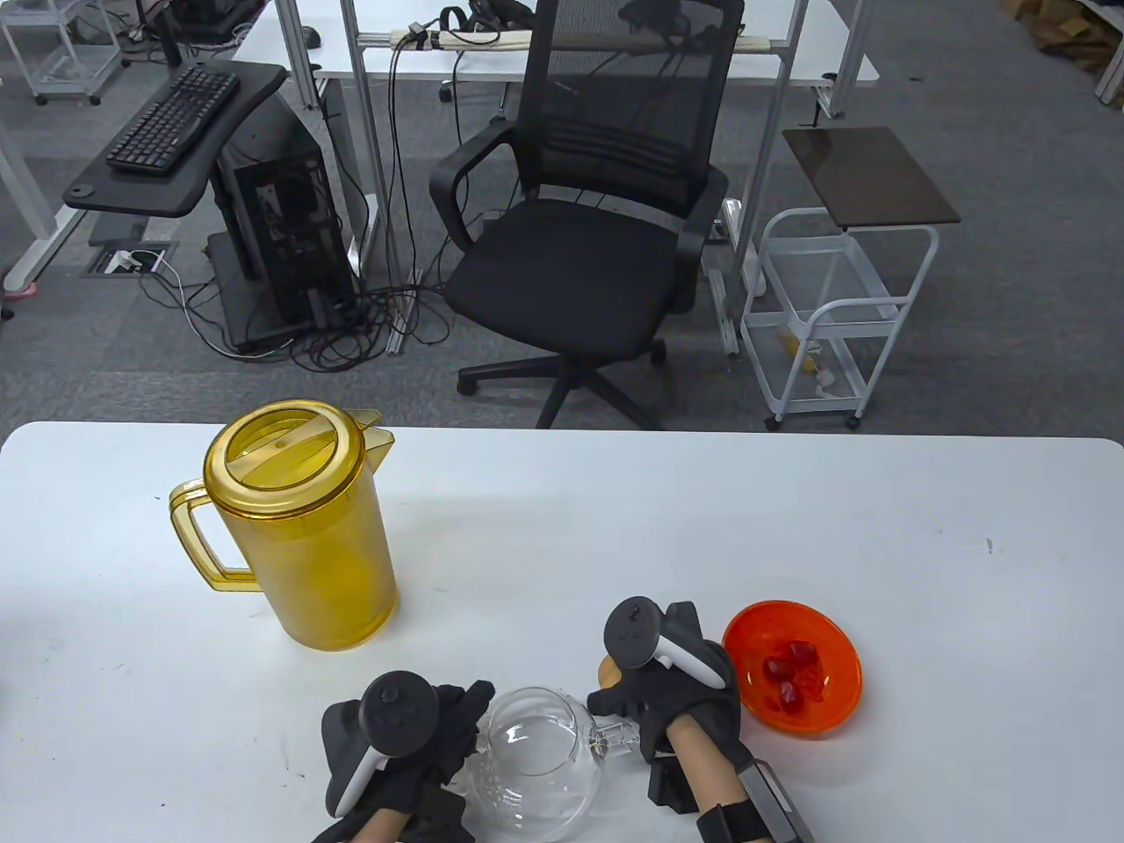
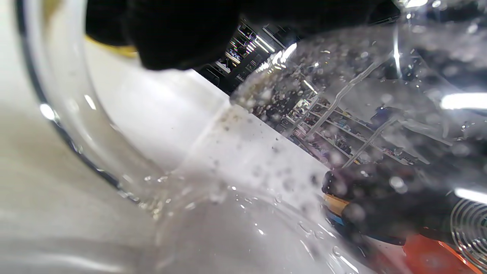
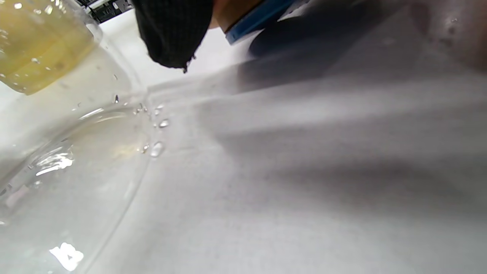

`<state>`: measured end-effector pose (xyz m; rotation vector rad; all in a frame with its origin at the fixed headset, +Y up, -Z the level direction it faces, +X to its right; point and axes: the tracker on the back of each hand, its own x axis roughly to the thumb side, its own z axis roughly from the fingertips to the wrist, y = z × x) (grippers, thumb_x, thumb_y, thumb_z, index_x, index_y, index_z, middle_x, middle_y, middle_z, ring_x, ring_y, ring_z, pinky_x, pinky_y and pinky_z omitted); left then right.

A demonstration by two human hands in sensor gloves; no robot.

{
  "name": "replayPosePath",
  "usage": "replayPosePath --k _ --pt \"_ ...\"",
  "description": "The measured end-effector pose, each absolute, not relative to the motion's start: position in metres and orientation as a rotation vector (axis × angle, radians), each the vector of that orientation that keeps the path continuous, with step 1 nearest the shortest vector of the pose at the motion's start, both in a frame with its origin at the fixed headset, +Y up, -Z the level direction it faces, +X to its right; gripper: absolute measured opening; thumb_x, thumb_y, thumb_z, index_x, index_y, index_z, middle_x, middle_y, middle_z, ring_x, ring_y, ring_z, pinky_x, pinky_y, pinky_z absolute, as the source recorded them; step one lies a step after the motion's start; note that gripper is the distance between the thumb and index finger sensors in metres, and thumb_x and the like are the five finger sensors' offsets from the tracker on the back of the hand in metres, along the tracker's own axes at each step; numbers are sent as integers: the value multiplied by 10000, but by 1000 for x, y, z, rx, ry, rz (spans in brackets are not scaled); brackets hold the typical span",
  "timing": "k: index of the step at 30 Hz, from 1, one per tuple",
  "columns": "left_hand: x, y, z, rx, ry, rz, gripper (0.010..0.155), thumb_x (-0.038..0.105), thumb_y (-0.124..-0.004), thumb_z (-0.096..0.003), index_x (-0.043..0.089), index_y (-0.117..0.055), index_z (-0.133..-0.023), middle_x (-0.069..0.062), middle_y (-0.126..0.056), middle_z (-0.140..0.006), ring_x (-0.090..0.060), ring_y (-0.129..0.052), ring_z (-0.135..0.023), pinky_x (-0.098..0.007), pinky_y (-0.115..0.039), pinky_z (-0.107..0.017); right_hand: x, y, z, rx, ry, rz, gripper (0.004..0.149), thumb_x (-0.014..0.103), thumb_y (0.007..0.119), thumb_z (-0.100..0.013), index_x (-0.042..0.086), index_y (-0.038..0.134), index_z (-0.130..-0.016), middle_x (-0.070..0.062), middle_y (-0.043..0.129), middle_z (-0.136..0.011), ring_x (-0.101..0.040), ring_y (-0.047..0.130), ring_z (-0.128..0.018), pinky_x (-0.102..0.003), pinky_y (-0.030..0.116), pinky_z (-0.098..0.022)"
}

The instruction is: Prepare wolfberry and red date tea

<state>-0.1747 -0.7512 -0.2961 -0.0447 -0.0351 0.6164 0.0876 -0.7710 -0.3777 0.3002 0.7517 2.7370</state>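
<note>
A clear glass teapot point(image 1: 536, 760) sits on the white counter point(image 1: 615, 527) between the two hands. The left hand point(image 1: 413, 746) rests against the pot's left side, fingers point(image 2: 179, 34) curled on the glass. The right hand point(image 1: 672, 694) grips the handle point(image 1: 615, 742) on the pot's right side. Just right of the right hand sits an orange bowl point(image 1: 795, 667) holding red pieces point(image 1: 790, 672). Well beyond the left hand stands a lidded yellow pitcher point(image 1: 299, 527). Droplets cling to the pot's wall in both wrist views.
</note>
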Motion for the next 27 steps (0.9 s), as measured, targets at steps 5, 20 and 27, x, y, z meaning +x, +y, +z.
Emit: replayPosePath --k 5,20,27 --pt "-175 -751 -296 -40 -38 604 412 529 -687 -559 242 -878 -332 98 -903 -122 -100 -991 -168 -368 -854 -336 89 -774 -377 284 855 2732 877 377 810 -528 39 258 -1121 -353 177 -1113 -664 292 -976 -766 368 -673" --pt "-175 -750 -295 -26 -44 577 409 535 -685 -558 242 -881 -350 99 -914 -141 -104 -999 -186 -373 -852 -344 93 -773 -377 305 952 2690 915 365 802 -536 63 150 -1103 -358 114 -1097 -647 220 -984 -748 326 -696" --pt "-174 -750 -295 -16 -49 555 404 538 -687 -556 240 -888 -372 96 -929 -166 -113 -1005 -221 -380 -849 -361 98 -764 -376 349 800 2662 868 355 809 -525 18 280 -1124 -368 212 -1108 -639 299 -985 -743 327 -695"
